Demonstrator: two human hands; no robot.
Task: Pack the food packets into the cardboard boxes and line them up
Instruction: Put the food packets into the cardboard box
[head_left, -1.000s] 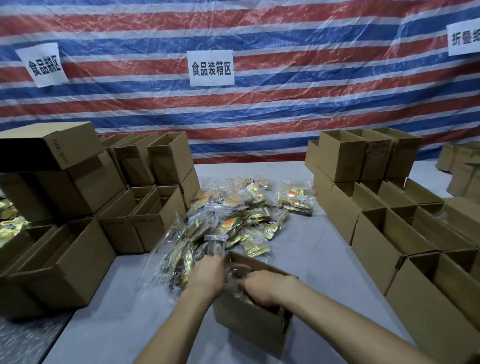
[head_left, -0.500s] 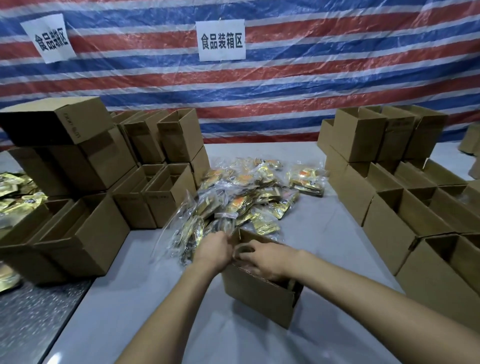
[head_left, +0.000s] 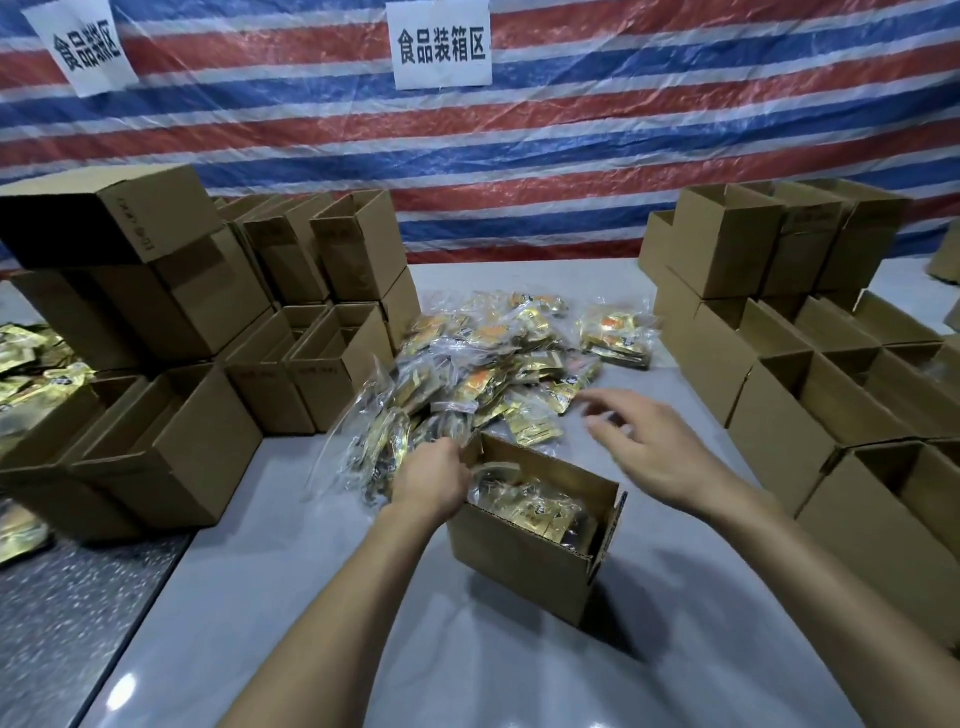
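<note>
- Status: packing is under way and, in our judgement, far from complete.
- We find the working box (head_left: 519, 569) standing open on the tabletop (head_left: 415, 649), directly before the person. The packets inside (head_left: 537, 512) fill it partway, and it is not closed.
- The loose pile (head_left: 483, 374) of food packets lies just behind the working box and reaches its far-left corner. A separate bundle (head_left: 615, 335) sits further behind, towards its right.
- The left hand (head_left: 428, 480) is at the far-left corner of the working box with its fingers curled. We cannot tell whether its grip holds the rim, a packet or nothing.
- The right hand (head_left: 654, 447) hovers above the far-right side of the working box. Its fingers are spread wide, its grip is empty, and it points towards the loose pile.
- The open boxes (head_left: 779, 431) to the right of the working box stand in rows and look unfilled from this angle.
- The stacked boxes (head_left: 171, 457) stand to its left. We cannot determine their contents.
- Outstanding, as we assess it: filling the working box, packing the bulk of the loose pile, and filling the boxes to its right. We cannot confirm that any row is a finished line-up.
</note>
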